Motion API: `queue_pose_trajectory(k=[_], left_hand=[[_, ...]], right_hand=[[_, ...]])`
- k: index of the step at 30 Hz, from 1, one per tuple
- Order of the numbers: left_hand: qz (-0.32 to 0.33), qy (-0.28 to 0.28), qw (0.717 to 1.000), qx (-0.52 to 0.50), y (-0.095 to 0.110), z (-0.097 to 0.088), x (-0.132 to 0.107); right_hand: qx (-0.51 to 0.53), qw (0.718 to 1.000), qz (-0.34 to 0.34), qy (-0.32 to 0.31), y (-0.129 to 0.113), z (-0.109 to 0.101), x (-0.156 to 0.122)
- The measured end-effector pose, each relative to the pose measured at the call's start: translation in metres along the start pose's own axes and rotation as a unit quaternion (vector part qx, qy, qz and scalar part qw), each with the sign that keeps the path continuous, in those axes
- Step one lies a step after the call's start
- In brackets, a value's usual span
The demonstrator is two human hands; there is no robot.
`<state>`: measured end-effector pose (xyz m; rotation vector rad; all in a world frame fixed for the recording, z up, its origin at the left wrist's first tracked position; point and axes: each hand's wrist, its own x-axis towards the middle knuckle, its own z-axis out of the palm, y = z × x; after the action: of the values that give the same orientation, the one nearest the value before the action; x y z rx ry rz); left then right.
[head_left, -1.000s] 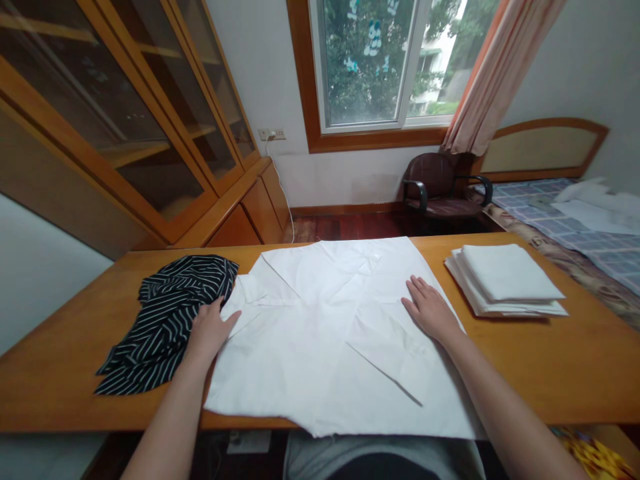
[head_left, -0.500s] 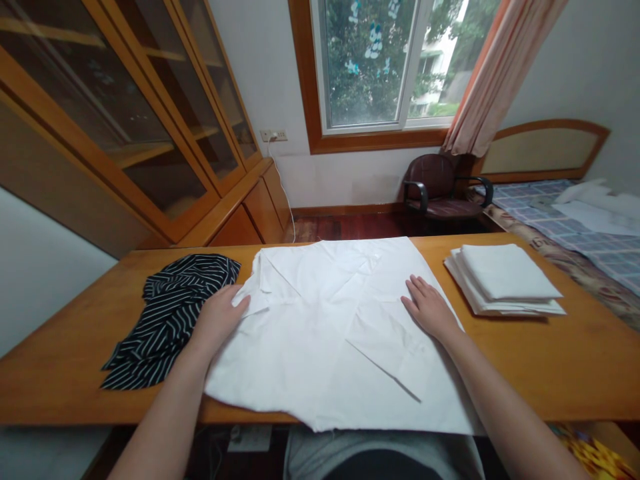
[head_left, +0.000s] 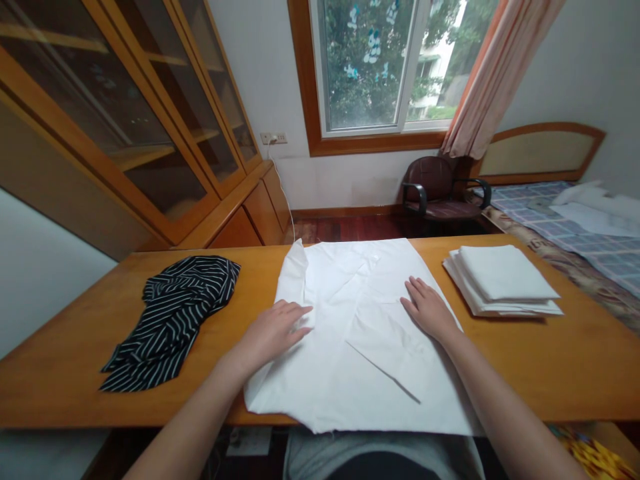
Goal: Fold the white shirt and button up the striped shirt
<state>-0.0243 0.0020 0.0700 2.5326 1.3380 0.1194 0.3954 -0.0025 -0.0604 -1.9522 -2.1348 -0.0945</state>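
A white garment (head_left: 345, 373) lies spread on the table in front of me, with a folded sleeve-like flap on its right half. Its left side is turned inward, and the far left corner stands up a little. My left hand (head_left: 277, 330) is at this turned edge, the cloth between its fingers and thumb. Flat on the garment's right side rests my right hand (head_left: 427, 308), its fingers stretched out. To the left is a crumpled black cloth with white stripes (head_left: 175, 313). A stack of folded white cloth (head_left: 503, 277) sits at the right.
The wooden table (head_left: 550, 367) spans the view. Beyond it are a glass-door cabinet (head_left: 200, 133), a window (head_left: 370, 80), a dark red armchair (head_left: 433, 190) and a bed (head_left: 565, 213). A white cable (head_left: 283, 187) hangs from the wall socket.
My left hand has moved right, bringing the garment's left edge inward over itself and away from the striped cloth. My right hand has stayed in place.
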Motion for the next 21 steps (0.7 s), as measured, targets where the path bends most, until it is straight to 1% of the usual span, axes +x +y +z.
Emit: queue_pose_trajectory(k=[1, 2, 3, 4, 5, 6, 8, 10, 12, 15, 18, 20, 21], left_hand=[[-0.006, 0.012, 1.000, -0.008, -0.003, -0.002, -0.005], [-0.026, 0.028, 0.999, -0.010, -0.008, -0.004, -0.011], [-0.054, 0.040, 0.998, -0.007, -0.014, -0.006, -0.017], [-0.086, 0.037, 0.996, -0.005, -0.020, -0.007, -0.023], [-0.116, 0.016, 0.993, -0.009, -0.026, -0.009, -0.030], [-0.137, -0.021, 0.990, -0.022, -0.031, -0.010, -0.036], [-0.156, -0.098, 0.981, -0.058, -0.034, -0.011, -0.048], [-0.152, -0.146, 0.974, -0.087, -0.030, -0.012, -0.058], [-0.140, -0.168, 0.972, -0.090, -0.019, -0.010, -0.064], [-0.110, -0.196, 0.973, -0.056, 0.000, -0.004, -0.069], [-0.083, -0.225, 0.970, -0.033, 0.012, 0.000, -0.065], [-0.073, -0.238, 0.967, -0.050, 0.011, -0.001, -0.057], [-0.064, -0.234, 0.968, -0.068, 0.007, -0.002, -0.050]], right_hand=[[0.000, 1.000, -0.001, 0.001, 0.000, 0.000, 0.000], [0.000, 1.000, -0.002, 0.002, 0.000, 0.000, 0.000], [0.000, 1.000, -0.002, 0.004, 0.000, 0.000, 0.000], [0.000, 1.000, -0.003, 0.005, 0.000, 0.000, 0.000], [0.000, 1.000, -0.003, 0.007, 0.001, 0.000, 0.000], [-0.001, 1.000, -0.002, 0.007, 0.001, 0.001, 0.000], [-0.003, 1.000, -0.002, 0.007, 0.001, 0.001, 0.000], [-0.005, 1.000, -0.002, 0.007, 0.001, 0.002, 0.001], [-0.007, 1.000, -0.002, 0.008, 0.001, 0.002, 0.001], [-0.010, 1.000, 0.000, 0.005, 0.000, 0.001, 0.001], [-0.013, 1.000, 0.000, 0.001, 0.000, 0.001, 0.001], [-0.013, 1.000, -0.001, 0.000, 0.000, 0.001, 0.001], [-0.011, 1.000, -0.001, 0.000, -0.001, 0.001, 0.001]])
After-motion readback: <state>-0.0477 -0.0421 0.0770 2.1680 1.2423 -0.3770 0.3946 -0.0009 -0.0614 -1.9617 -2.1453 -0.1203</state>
